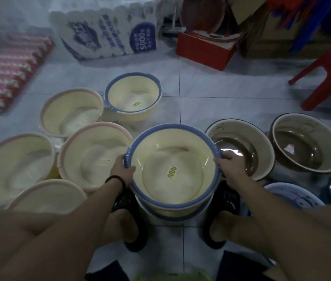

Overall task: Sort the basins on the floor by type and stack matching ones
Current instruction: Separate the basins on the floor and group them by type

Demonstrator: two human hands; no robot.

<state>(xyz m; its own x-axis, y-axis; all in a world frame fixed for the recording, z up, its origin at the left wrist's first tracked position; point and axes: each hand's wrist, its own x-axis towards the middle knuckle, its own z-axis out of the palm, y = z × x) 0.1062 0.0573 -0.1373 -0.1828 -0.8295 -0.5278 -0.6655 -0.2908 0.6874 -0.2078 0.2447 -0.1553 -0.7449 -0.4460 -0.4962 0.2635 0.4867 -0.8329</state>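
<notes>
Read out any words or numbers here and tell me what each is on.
"5000": blue panel on the white wrapped pack.
Other print on that pack: too blurred to read.
Green wavy mark in the held blue-rimmed basin and the far blue-rimmed basin: no legible letters.

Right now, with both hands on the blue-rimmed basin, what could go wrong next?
1. The held basin appears slightly offset over the blue-rimmed basin beneath; it may seat crooked or jam.
2. The right hand grips it right beside the enamel basin and could knock that.
3. The left hand is similarly close to a pink-rimmed basin.
</notes>
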